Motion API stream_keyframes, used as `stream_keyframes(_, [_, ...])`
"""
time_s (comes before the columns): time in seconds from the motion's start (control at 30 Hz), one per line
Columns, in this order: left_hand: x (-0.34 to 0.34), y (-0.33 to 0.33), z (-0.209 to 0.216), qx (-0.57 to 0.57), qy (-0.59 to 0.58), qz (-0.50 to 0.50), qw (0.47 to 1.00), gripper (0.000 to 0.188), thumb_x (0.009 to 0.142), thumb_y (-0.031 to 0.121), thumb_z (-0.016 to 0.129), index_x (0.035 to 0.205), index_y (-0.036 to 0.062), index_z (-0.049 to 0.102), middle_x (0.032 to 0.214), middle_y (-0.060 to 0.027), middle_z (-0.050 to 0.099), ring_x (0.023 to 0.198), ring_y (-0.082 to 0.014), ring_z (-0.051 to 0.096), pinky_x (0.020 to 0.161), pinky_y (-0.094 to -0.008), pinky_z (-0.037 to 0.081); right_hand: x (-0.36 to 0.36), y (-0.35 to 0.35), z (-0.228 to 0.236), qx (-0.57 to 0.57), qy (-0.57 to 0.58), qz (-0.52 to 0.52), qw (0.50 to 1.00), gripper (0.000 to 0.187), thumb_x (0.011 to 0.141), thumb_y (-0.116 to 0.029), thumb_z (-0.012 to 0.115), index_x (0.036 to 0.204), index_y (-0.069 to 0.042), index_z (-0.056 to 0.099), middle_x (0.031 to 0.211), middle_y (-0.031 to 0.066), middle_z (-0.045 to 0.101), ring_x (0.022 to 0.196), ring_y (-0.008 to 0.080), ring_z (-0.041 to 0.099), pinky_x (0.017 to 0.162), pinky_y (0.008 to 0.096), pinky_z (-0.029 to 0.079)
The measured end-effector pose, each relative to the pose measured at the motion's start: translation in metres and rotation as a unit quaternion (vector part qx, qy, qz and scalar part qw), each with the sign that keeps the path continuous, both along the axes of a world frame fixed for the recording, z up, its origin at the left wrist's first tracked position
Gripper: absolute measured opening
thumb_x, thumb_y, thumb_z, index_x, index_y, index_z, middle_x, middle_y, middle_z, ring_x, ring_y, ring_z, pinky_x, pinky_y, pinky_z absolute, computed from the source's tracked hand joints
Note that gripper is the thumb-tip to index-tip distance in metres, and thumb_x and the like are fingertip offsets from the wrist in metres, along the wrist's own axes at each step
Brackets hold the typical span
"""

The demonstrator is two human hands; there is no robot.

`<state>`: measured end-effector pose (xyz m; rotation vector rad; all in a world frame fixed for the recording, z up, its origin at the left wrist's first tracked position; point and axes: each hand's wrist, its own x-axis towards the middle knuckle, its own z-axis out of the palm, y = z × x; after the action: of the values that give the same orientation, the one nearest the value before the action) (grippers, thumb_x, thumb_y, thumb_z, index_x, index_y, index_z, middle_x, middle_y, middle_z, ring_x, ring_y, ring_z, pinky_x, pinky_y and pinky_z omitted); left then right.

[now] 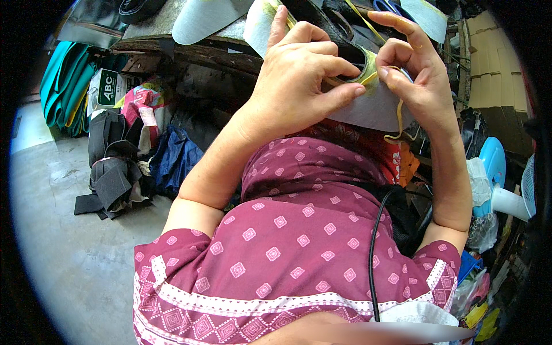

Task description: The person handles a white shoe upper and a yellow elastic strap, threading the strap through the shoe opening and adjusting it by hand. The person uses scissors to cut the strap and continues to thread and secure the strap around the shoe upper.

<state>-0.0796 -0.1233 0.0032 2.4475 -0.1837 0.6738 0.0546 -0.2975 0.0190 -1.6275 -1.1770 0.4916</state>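
Observation:
Over the near edge of the worktop, my left hand [307, 72] pinches the curved rim of a pale grey sheet piece [368, 112] between thumb and fingers. Its index finger is raised. Black material lines the rim's inside, and yellowish smears show along it. My right hand [422, 75] closes thumb and bent finger on a thin yellow strip [400, 118], which runs along the rim and dangles in a loose curl below. The other right fingers stand apart. What kind of article the piece belongs to, I cannot tell.
More pale grey cut pieces [204, 20] lie on the worktop. Below left are folded green sheets [68, 86], a box [109, 89], black fabric scraps [115, 178] and a blue bag [175, 161]. A blue and white fan [491, 172] stands at right. A black cable [375, 253] crosses my front.

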Motion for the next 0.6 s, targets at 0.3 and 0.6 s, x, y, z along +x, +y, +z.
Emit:
stream_keyframes(0.3, [0.001,0.009,-0.004,-0.029,-0.031,-0.045,0.998,0.014,0.074,0.022,0.079,0.08,0.0116,0.072,0.067,0.0003,0.054,0.085,-0.0229,0.053,0.087,-0.0403,0.037,0.007,-0.006,0.008,-0.024,-0.015,0.038,0.999,0.065,0.081,-0.004,0.063,0.143,-0.006,0.042,0.081,0.0001,0.057,0.074,0.0059,0.053,0.068,0.0191,0.039])
stream_keyframes(0.6, [0.003,0.006,-0.002,-0.025,-0.036,-0.032,0.999,0.014,0.075,0.024,0.077,0.08,0.0127,0.071,0.07,-0.0003,0.054,0.087,-0.023,0.053,0.087,-0.0423,0.036,0.008,-0.009,0.016,0.002,-0.058,0.09,0.994,0.063,0.081,0.004,0.061,0.142,-0.001,0.043,0.081,0.0003,0.057,0.075,0.0064,0.053,0.07,0.0211,0.041])
